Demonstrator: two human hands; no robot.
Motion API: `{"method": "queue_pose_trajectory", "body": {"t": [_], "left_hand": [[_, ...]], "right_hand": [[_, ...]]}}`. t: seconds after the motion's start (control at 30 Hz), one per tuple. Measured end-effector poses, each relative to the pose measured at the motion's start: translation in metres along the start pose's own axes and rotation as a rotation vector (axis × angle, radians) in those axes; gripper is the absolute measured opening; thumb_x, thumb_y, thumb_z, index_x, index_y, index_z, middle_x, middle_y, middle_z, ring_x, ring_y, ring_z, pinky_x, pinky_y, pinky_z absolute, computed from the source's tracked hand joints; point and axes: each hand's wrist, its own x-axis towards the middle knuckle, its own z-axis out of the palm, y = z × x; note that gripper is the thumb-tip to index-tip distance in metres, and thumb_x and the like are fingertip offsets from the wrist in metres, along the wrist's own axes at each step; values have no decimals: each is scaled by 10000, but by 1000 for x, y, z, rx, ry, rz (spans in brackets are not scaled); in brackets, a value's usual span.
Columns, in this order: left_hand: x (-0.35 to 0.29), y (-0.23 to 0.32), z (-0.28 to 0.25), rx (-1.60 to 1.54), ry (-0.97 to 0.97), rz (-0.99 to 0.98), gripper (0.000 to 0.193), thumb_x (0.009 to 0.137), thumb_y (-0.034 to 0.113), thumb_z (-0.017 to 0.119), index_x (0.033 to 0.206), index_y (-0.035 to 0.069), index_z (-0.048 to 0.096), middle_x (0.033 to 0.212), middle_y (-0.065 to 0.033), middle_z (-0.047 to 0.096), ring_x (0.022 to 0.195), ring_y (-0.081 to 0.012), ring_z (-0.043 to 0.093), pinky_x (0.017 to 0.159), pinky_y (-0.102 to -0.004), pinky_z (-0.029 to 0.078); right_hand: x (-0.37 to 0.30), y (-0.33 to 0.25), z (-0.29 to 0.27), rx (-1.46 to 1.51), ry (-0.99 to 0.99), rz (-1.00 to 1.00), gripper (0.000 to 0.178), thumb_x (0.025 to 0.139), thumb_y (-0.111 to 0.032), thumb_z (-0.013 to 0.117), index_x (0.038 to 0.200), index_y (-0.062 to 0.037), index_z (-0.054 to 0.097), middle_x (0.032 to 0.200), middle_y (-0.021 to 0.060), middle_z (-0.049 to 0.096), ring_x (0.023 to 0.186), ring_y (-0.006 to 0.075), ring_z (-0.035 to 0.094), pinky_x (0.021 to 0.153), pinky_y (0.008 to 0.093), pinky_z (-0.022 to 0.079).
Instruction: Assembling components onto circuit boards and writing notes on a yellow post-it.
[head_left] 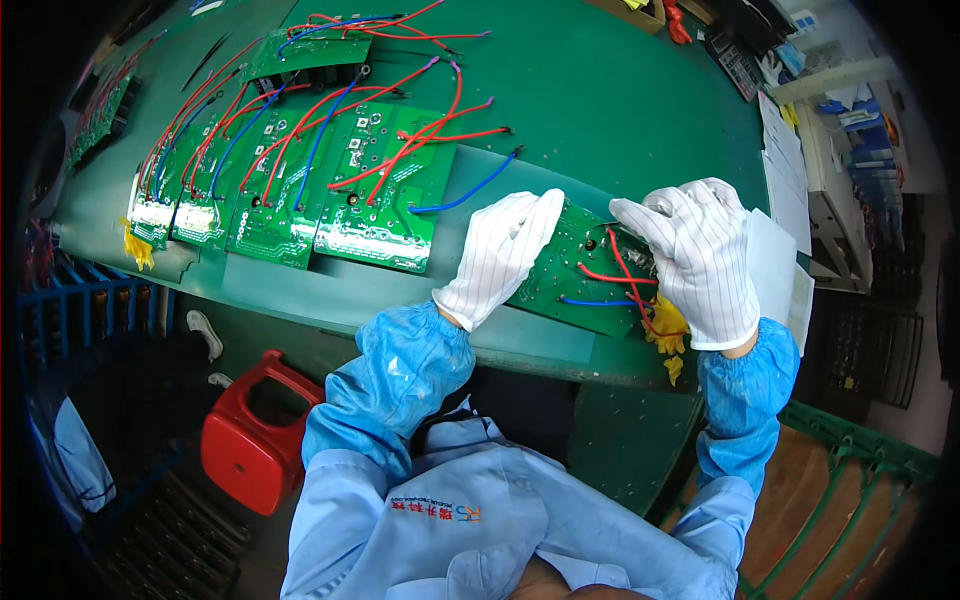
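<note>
A green circuit board (560, 270) lies at the front of the bench, with red wires (620, 275) and a blue wire (597, 301) on it. My left hand (503, 255), in a white striped glove, has its fingers together on the board's left edge, holding it. At the board's right side is my right hand (698, 258), gloved the same way. Its fingers are curled, with thumb and forefinger near the board's upper right corner. Whatever they pinch is hidden. Beneath my right hand, a crumpled yellow cloth-like piece (668, 325) sits by the board's corner.
Several more wired circuit boards (385, 190) lie in a row to the left on the green bench (600, 100). Another board (300, 60) rests behind them. White papers (783, 170) lie along the right edge. A red stool (245, 450) stands on the floor at left.
</note>
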Motion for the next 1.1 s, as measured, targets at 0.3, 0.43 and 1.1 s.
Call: {"method": "queue_pose_trajectory", "body": {"t": [0.3, 0.43, 1.1], "left_hand": [[-1, -1, 3, -1, 49, 18, 563, 732, -33, 695, 1291, -35, 631, 1048, -175, 703, 930, -377, 702, 801, -423, 593], [1, -3, 8, 17, 140, 79, 466, 775, -33, 713, 1234, -55, 639, 937, -137, 657, 822, -311, 665, 690, -394, 556], [0, -1, 3, -63, 80, 17, 476, 780, -34, 704, 1251, -47, 639, 994, -161, 682, 868, -342, 685, 732, -400, 575]], "right_hand": [[3, 4, 2, 38, -13, -24, 330, 738, 3, 662, 1019, -159, 722, 876, 28, 585, 796, 231, 571, 828, 402, 442], [6, 4, 1, 40, -43, -39, 292, 744, -17, 676, 996, -158, 721, 871, 23, 585, 787, 225, 566, 822, 400, 440], [4, 5, 7, 67, 20, -24, 254, 758, -16, 675, 965, -160, 707, 827, 15, 589, 763, 224, 566, 791, 389, 436]]}}
